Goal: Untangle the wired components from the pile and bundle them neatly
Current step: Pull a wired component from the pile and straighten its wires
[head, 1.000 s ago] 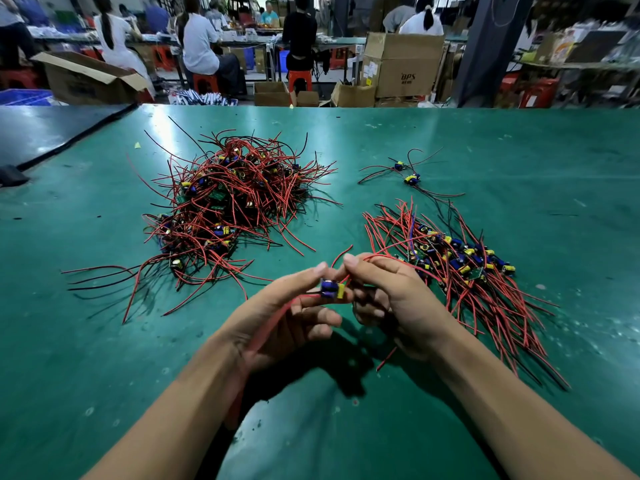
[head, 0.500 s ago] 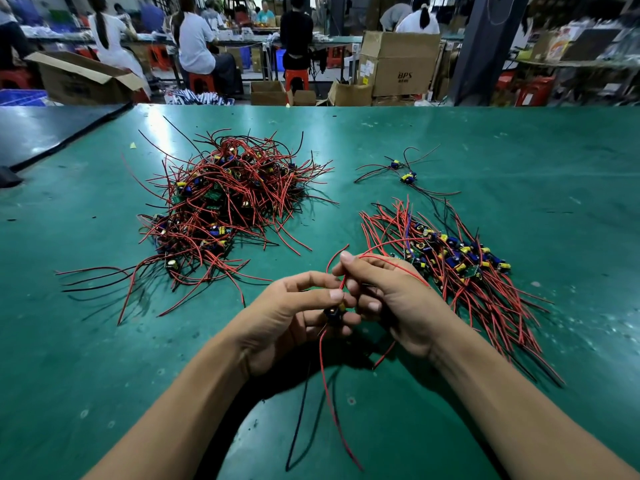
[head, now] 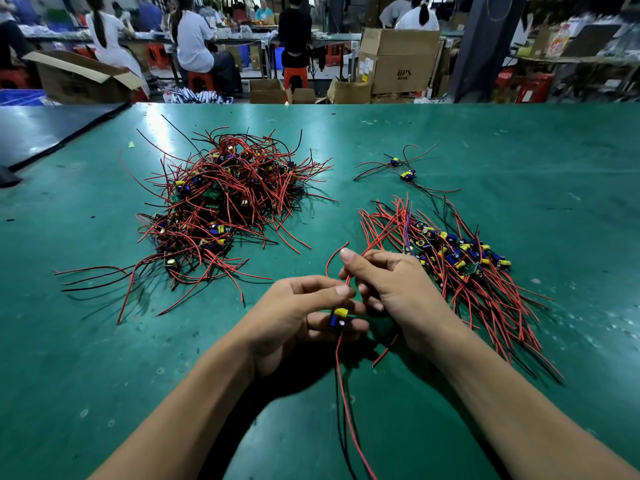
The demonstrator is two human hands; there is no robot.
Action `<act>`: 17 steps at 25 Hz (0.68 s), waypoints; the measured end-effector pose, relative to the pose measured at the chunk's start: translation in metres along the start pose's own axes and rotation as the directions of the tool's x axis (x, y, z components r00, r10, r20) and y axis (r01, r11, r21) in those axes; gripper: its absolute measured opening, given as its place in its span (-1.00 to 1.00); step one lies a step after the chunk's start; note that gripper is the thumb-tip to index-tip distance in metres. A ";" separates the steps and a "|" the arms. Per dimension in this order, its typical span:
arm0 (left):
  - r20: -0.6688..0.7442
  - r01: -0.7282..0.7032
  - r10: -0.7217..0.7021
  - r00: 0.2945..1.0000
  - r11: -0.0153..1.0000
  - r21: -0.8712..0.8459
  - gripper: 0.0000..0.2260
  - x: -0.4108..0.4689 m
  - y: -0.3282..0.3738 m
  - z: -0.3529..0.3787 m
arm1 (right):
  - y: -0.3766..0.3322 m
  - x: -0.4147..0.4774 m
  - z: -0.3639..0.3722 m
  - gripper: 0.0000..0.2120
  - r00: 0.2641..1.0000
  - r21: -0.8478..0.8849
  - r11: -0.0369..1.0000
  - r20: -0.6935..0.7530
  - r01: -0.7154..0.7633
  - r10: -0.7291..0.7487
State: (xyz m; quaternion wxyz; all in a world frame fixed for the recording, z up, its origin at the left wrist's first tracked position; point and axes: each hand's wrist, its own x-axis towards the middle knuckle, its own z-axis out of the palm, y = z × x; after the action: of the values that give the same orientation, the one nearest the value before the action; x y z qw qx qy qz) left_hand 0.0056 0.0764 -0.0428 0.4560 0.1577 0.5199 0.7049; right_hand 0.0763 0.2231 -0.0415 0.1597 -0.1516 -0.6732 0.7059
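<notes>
A tangled pile of red and black wired components (head: 225, 206) lies on the green table at centre left. An ordered bundle of the same parts (head: 453, 258) lies at the right with wires fanned out. My left hand (head: 298, 317) pinches one small blue and yellow component (head: 338, 317); its red and black wires hang down toward me. My right hand (head: 394, 292) grips the upper red wires of that same part between thumb and fingers, just above the left hand.
Two loose wired components (head: 403, 169) lie apart behind the bundle. The green table (head: 519, 150) reaches back to a far edge. Beyond it are cardboard boxes (head: 398, 64), red stools and seated people. A dark table (head: 41, 129) adjoins at the left.
The component has turned in my left hand so its wires now hang down toward me. My right hand has shifted its hold up the red wires.
</notes>
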 end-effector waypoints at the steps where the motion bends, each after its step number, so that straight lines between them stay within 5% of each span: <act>1: -0.018 -0.010 0.010 1.000 1.000 0.023 -0.88 0.000 -0.002 0.002 | 0.001 0.000 0.001 -0.71 1.000 -0.014 1.000 0.011 0.002 -0.001; 7: -0.046 -0.060 0.062 0.997 0.998 0.037 -0.88 0.001 -0.006 0.004 | 0.003 0.003 0.002 -0.72 0.987 0.160 0.974 0.012 -0.160 0.160; 14: -0.017 -0.051 0.054 0.998 0.991 0.124 -0.87 0.000 -0.004 0.002 | -0.003 0.010 -0.005 -0.69 0.944 0.500 0.813 0.026 -0.298 0.330; 17: 0.006 -0.045 0.045 0.999 0.989 0.144 -0.90 0.000 -0.005 0.003 | -0.003 0.009 -0.004 -0.68 0.926 0.515 0.784 0.054 -0.347 0.374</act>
State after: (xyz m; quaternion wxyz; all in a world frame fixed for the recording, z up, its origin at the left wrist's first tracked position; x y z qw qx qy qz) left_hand 0.0100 0.0784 -0.0463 0.4282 0.2030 0.5649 0.6755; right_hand 0.0698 0.2312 -0.0386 0.0737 -0.2470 -0.4136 0.8732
